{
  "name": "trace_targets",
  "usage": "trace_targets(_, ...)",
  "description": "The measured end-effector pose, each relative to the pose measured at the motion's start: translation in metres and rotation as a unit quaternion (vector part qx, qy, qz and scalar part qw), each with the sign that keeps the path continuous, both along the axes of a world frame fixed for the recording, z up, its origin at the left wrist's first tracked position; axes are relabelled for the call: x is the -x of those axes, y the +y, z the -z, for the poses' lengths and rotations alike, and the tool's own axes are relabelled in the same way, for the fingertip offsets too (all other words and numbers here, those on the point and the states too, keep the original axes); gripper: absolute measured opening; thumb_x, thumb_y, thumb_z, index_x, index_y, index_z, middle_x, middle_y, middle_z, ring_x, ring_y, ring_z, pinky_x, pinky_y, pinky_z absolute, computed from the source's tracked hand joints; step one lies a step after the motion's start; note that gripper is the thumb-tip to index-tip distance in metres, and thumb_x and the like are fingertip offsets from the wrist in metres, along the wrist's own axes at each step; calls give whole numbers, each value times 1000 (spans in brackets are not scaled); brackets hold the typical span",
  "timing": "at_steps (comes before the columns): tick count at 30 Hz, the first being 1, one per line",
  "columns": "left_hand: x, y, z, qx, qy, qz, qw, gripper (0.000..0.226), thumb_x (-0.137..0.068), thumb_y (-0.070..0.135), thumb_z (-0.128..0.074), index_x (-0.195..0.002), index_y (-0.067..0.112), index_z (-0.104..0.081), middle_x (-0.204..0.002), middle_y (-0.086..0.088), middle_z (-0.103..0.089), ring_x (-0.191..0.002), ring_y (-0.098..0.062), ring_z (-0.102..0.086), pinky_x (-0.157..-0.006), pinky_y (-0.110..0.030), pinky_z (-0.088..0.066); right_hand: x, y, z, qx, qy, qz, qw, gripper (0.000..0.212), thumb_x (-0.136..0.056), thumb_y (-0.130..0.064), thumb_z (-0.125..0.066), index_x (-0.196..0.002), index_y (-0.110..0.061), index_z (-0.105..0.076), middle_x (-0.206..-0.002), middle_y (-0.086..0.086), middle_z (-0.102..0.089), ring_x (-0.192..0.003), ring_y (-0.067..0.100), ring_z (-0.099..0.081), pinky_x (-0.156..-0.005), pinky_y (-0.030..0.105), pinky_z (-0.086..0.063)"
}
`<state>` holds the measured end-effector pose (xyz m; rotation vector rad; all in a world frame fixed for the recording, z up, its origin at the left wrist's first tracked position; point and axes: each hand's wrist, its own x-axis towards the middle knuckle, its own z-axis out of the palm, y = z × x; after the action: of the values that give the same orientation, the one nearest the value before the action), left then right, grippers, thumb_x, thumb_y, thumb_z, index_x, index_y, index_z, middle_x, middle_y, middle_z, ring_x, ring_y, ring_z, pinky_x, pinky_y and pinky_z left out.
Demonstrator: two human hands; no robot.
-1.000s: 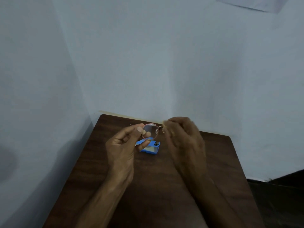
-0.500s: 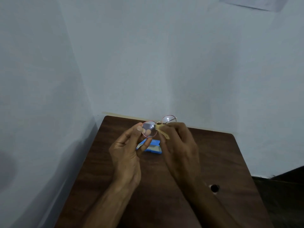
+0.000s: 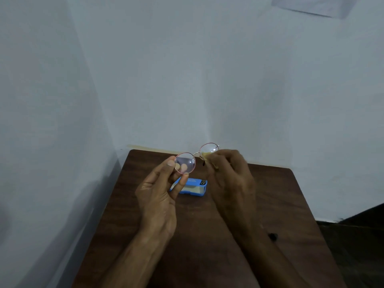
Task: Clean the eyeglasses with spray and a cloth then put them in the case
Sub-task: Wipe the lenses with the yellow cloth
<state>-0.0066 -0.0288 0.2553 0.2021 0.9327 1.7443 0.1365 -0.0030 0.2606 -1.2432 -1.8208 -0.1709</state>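
Note:
Round eyeglasses (image 3: 188, 157) with a thin reddish metal frame are held up above the far end of the brown table (image 3: 207, 235). My left hand (image 3: 160, 194) pinches the rim of the left lens between thumb and fingers. My right hand (image 3: 230, 179) presses a small yellowish cloth (image 3: 206, 156) against the right lens. Below the glasses a blue case (image 3: 193, 187) lies on the table, partly hidden by my left fingers. No spray bottle is in view.
The table stands in a corner between two pale walls. A small dark hole or knob (image 3: 273, 236) shows on the table's right side. Dark floor (image 3: 357, 235) lies beyond the table's right edge.
Both hands have lifted the glasses and spread them out, so the right lens now shows above my right hand. The cloth has gone from the bridge to the right lens.

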Motion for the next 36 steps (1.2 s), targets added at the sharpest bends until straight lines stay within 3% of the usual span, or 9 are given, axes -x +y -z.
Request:
trace_targets(4,-1,-1,-3,-6,20,9,1000,12,-95,5,-69,-102,7,-79,-92,-10,-81,-81,-15,-79,-66,-25,-64,-13,17,-11,-1,44,56,997,13,-96,-9,-73,-107,-14,-76,-104,-1,-64,-93,18,-56,-73,36,-49)
trace_targets(8,3,0,-4,-20,62,6,998,12,-91,5,-72,-100,8,-79,-93,-11,-81,-83,-17,-80,-65,-25,-63,-6,10,-11,-9,-47,1,999,21,-90,-6,-78,-110,-12,-77,-104,3,-67,-93,20,-58,-72,32,-48)
trace_targets(12,0,0,-7,-42,94,12,995,21,-80,15,-76,-100,9,-79,-87,-7,-82,-79,-16,-80,-65,-25,-63,-12,19,-16,9,36,47,998,14,-96,-12,-73,-109,-15,-76,-103,0,-65,-91,18,-60,-72,38,-54)
trace_targets(16,3,1,-3,-49,107,5,993,19,-84,12,-76,-102,8,-79,-90,-8,-82,-80,-18,-80,-64,-24,-63,6,1,-10,23,-28,-8,999,12,-94,-10,-75,-105,-13,-75,-104,2,-66,-91,18,-61,-72,32,-53)
trace_targets(20,1,-1,0,-54,143,8,988,26,-81,18,-77,-105,7,-79,-91,-10,-82,-80,-19,-80,-65,-25,-64,-7,17,-18,54,35,51,997,17,-91,-7,-75,-105,-16,-74,-104,-2,-65,-89,19,-63,-70,36,-56)
trace_targets(24,3,1,4,-55,153,1,987,29,-78,22,-77,-104,9,-80,-94,-13,-82,-87,-25,-81,-66,-26,-64,7,0,-20,65,-58,14,996,38,-82,4,-79,-115,-14,-75,-108,4,-69,-90,23,-64,-70,28,-50)
trace_targets(28,-1,1,8,-58,193,12,979,28,-81,20,-76,-106,9,-80,-95,-14,-81,-91,-29,-81,-73,-34,-67,-4,19,-26,89,-10,66,994,19,-88,-6,-74,-101,-18,-78,-107,-1,-67,-88,20,-65,-68,32,-53)
trace_targets(33,0,0,16,-43,203,2,978,27,-82,22,-77,-106,11,-81,-95,-15,-81,-95,-34,-80,-78,-40,-67,16,-8,-18,124,-18,16,992,9,-86,-9,-78,-90,-16,-74,-98,-4,-65,-81,7,-57,-68,6,-35)
trace_targets(36,-5,-3,17,-47,205,11,978,27,-83,21,-77,-107,8,-81,-94,-15,-81,-95,-34,-80,-80,-42,-66,5,1,-18,115,18,54,992,13,-84,-5,-80,-89,-15,-74,-95,-4,-65,-79,5,-54,-70,4,-33)
